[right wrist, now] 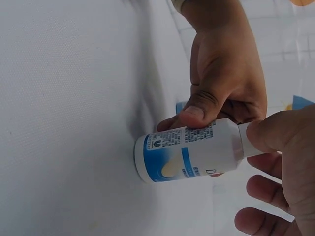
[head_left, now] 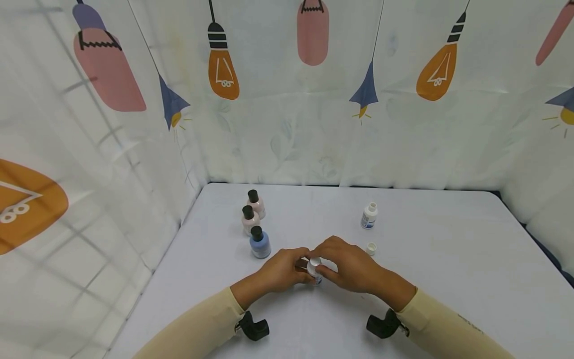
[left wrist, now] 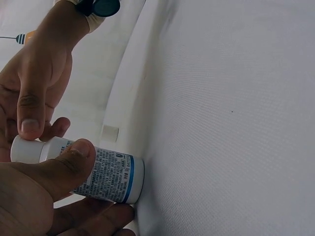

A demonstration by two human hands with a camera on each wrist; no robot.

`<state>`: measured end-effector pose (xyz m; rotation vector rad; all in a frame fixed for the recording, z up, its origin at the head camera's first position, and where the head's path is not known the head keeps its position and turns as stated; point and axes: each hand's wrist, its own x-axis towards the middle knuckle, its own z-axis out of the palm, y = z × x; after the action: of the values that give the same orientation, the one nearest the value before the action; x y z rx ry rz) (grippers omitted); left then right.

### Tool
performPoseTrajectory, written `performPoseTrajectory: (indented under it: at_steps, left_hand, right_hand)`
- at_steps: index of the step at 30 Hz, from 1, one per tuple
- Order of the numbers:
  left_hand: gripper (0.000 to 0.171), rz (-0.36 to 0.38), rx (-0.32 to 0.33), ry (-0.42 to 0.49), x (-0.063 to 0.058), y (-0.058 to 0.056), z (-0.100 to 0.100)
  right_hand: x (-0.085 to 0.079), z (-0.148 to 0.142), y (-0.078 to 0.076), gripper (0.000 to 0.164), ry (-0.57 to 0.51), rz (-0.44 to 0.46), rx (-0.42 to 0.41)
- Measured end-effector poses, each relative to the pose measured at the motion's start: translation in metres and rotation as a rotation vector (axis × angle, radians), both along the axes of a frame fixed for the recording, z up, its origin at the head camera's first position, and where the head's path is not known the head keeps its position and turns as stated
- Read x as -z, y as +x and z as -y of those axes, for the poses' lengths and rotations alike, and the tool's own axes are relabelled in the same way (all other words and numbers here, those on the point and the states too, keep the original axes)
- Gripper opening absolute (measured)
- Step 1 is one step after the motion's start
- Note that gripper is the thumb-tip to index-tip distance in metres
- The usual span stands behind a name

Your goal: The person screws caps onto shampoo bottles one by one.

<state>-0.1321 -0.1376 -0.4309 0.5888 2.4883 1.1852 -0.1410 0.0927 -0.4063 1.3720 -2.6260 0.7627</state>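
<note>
A small white bottle [right wrist: 197,152] with a blue-and-white printed label stands at the front middle of the table. My left hand [head_left: 282,269] grips its body, thumb across the label and fingers behind, as the left wrist view shows. On its white cap [left wrist: 27,150], the thumb and forefinger of my right hand [head_left: 352,264] pinch from both sides. In the right wrist view the remaining right fingers hang loosely beside the bottle. The bottle's base is right at the white tabletop [left wrist: 231,147].
A similar white bottle [head_left: 369,216], uncapped, stands at back right, with a loose white cap [head_left: 371,249] in front of it. Left of the hands, two pale pink bottles [head_left: 256,204] and a blue bottle [head_left: 260,244], all black-capped, form a row. Patterned white curtains [head_left: 287,124] surround the table.
</note>
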Motion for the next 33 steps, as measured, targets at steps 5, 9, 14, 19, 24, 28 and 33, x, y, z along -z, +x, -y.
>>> performPoseTrajectory:
  at_steps: [5, 9, 14, 19, 24, 28, 33]
  left_hand:
    - [0.038, -0.007, 0.001, 0.001, 0.0006, 0.0004, 0.0001]
    - [0.036, -0.011, -0.006, -0.018, 0.0006, 0.0011, -0.0001]
    - [0.033, -0.022, -0.012, -0.044, 0.0007, 0.0011, -0.0003]
    - [0.033, -0.013, -0.008, -0.033, 0.0011, 0.0008, -0.0003]
    - [0.036, -0.009, -0.001, -0.022, 0.001, 0.0009, 0.0]
    - [0.037, -0.01, 0.003, -0.015, 0.0007, 0.0011, 0.0]
    - [0.035, -0.023, -0.001, -0.025, 0.0004, 0.0009, -0.0001]
  right_hand:
    - [-0.0013, -0.0002, -0.0002, 0.031, -0.005, -0.008, -0.029]
    - [-0.0007, 0.0017, 0.0005, 0.027, 0.003, -0.014, 0.007]
    - [0.0023, 0.0044, 0.0007, 0.026, -0.007, -0.025, 0.066]
    - [0.0037, 0.0041, 0.0002, 0.028, -0.015, -0.033, 0.064]
    - [0.0029, 0.001, -0.0009, 0.031, 0.003, -0.044, -0.001]
    - [0.0015, 0.0001, -0.0016, 0.034, 0.002, -0.049, -0.049]
    - [-0.0002, 0.0017, -0.0015, 0.031, 0.018, -0.056, -0.027]
